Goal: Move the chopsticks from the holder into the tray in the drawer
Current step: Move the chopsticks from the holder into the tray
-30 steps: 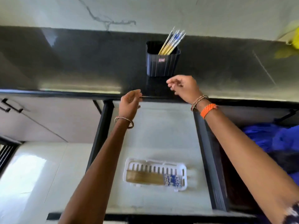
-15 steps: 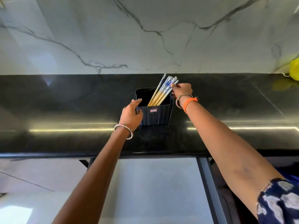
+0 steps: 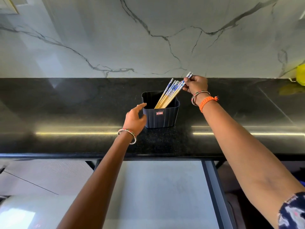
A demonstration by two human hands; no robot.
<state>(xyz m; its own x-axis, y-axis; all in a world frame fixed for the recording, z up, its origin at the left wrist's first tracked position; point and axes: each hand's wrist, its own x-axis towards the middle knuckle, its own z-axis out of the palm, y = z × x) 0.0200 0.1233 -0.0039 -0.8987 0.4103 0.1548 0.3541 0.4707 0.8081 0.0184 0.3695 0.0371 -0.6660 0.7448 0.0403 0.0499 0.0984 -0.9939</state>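
Several chopsticks left in the holder, one pinch under way

Several chopsticks (image 3: 170, 93) stand bundled in the holder (image 3: 160, 116), leaning to the right with their blue-patterned tops above its rim and their plain wooden ends down inside. The right hand (image 3: 196, 85) pinches the tops of one or two of them, which stick up higher than the rest of the bundle; their lower ends appear to be inside the holder, so nothing is clear of it yet. The left hand (image 3: 136, 116) rests against the holder's left wall, fingers loosely spread round the corner rather than clamped, apparently steadying it.

The holder is a dark, ribbed, square tub with a small red label on its front face, sitting on the black desk (image 3: 66, 113) near the marble backsplash (image 3: 148, 38). Apart from the chopsticks it looks empty.

Below the desk edge the drawer (image 3: 165, 195) is pulled open, showing a pale floor and a dark right rail. The tray is out of view, so how many chopsticks it already holds cannot be told. Judging by the bundle, a good part of the transfer remains: lift, carry down, lay in the tray, repeat.
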